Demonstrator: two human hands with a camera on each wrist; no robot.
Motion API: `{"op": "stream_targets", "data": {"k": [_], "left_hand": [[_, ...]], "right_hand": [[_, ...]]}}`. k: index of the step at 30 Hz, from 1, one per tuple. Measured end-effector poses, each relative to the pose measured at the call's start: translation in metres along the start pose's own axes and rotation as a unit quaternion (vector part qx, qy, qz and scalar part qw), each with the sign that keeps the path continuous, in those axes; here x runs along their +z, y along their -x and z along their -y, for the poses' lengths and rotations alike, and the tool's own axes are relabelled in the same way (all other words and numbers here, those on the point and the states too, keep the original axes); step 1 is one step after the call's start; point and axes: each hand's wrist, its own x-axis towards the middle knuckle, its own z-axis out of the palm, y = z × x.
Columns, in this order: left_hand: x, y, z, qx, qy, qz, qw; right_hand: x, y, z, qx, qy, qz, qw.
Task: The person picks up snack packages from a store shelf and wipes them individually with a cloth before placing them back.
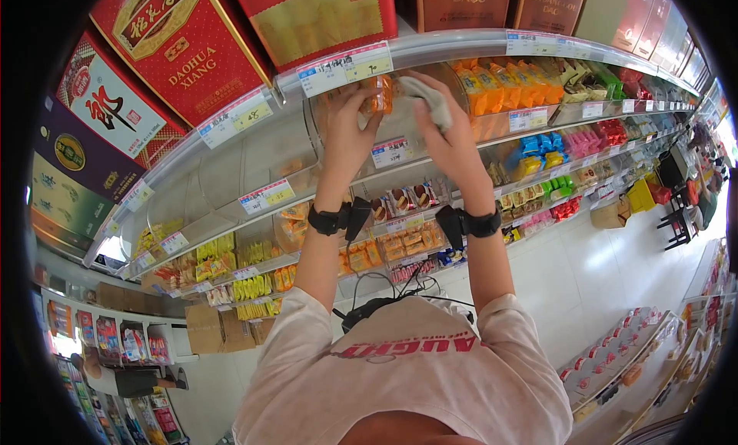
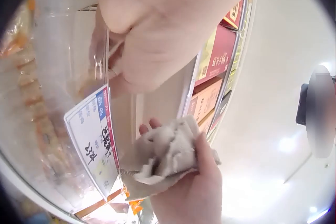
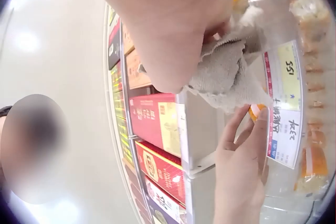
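Left hand (image 1: 346, 133) pinches an orange-wrapped item (image 1: 381, 99) in its fingertips above the transparent shelf (image 1: 254, 153); a loosened pinch could drop it. Right hand (image 1: 450, 137) grips a pale cloth (image 1: 434, 100) beside it, fingers curled round the fabric, whose loose edge could snag the price label (image 1: 392, 153) and pull it askew. Red boxes (image 1: 184, 60) stand at upper left, orange packets (image 1: 500, 85) line a compartment at right, and pale tiled floor (image 1: 553, 260) lies beyond.

A shop — price tags (image 1: 265, 196); shelved sweets (image 1: 507, 83); boxed liquor (image 1: 184, 53).
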Motion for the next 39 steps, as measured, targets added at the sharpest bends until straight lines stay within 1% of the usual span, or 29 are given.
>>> {"op": "stream_targets", "data": {"k": [2, 5, 8, 11, 14, 15, 18, 21, 24, 27, 30, 33, 36, 39], "left_hand": [[-0.008, 0.002, -0.009, 0.036, 0.023, 0.019, 0.999], [-0.03, 0.01, -0.042, 0.007, 0.136, 0.077, 0.988], [-0.046, 0.024, -0.065, 0.018, 0.161, 0.113, 0.98], [-0.059, 0.042, -0.075, 0.014, 0.201, 0.149, 0.968], [-0.072, 0.054, -0.088, 0.037, 0.193, 0.221, 0.955], [-0.073, 0.059, -0.088, 0.024, 0.193, 0.229, 0.954], [-0.078, 0.074, -0.088, -0.009, 0.209, 0.21, 0.955], [-0.081, 0.083, -0.09, 0.009, 0.192, 0.186, 0.964], [-0.083, 0.086, -0.099, -0.018, 0.154, 0.157, 0.975], [-0.073, 0.092, -0.087, -0.003, 0.094, 0.077, 0.993], [-0.078, 0.1, -0.092, -0.114, 0.178, 0.061, 0.975], [-0.085, 0.102, -0.084, -0.05, 0.11, 0.09, 0.989], [-0.088, 0.104, -0.082, -0.071, 0.149, 0.088, 0.982], [-0.091, 0.103, -0.084, -0.065, 0.139, 0.078, 0.985]], "right_hand": [[-0.012, 0.01, 0.012, -0.021, -0.011, -0.065, 0.998], [-0.025, 0.038, 0.03, 0.116, -0.098, -0.126, 0.98], [-0.035, 0.053, 0.035, 0.161, -0.126, -0.171, 0.964], [-0.04, 0.061, 0.029, 0.203, -0.175, -0.185, 0.946], [-0.034, 0.063, 0.042, 0.243, -0.229, -0.103, 0.937], [-0.036, 0.063, 0.048, 0.262, -0.208, -0.05, 0.941], [-0.022, 0.064, 0.042, 0.215, -0.213, -0.058, 0.951], [-0.017, 0.065, 0.041, 0.251, -0.214, -0.029, 0.944], [-0.004, 0.068, 0.034, 0.238, -0.145, -0.002, 0.96], [0.007, 0.066, 0.035, 0.147, 0.032, 0.02, 0.988], [0.012, 0.063, 0.041, 0.127, -0.008, -0.006, 0.992], [0.012, 0.068, 0.037, 0.194, -0.083, 0.023, 0.977], [0.012, 0.068, 0.044, 0.275, -0.174, 0.023, 0.945], [0.013, 0.068, 0.047, 0.281, -0.199, 0.025, 0.939]]}}
